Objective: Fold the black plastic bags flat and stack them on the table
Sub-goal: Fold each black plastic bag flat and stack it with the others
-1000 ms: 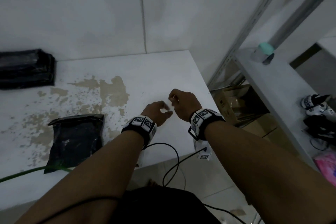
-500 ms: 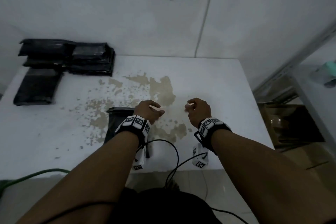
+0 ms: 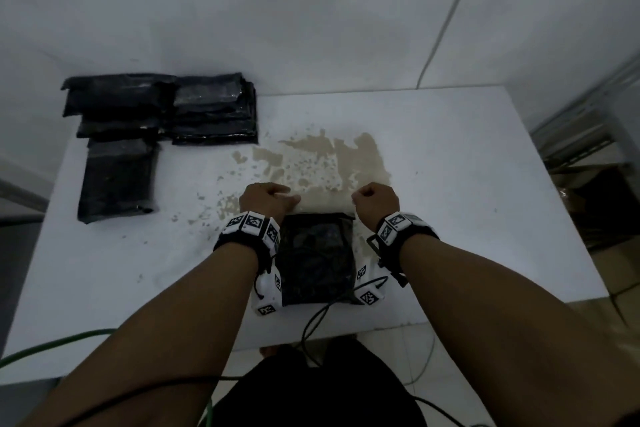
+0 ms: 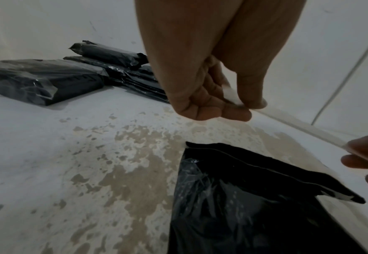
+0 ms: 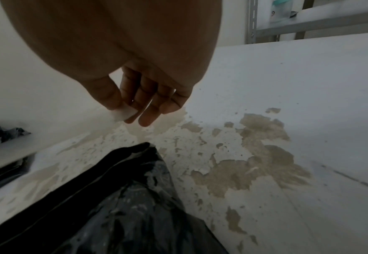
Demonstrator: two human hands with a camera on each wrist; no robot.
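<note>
Left hand (image 3: 265,199): you pinch one end of a clear strip (image 4: 291,128).
Right hand (image 3: 375,201): you pinch its other end.
Black bag (image 3: 317,258): lying between your wrists, contents hidden.
Stacked bags (image 3: 156,114): table's (image 3: 467,184) far-left corner.

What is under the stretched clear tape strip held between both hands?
The black plastic bag on the white table, its folded top edge below the clear tape strip. The bag's contents cannot be seen.
</note>
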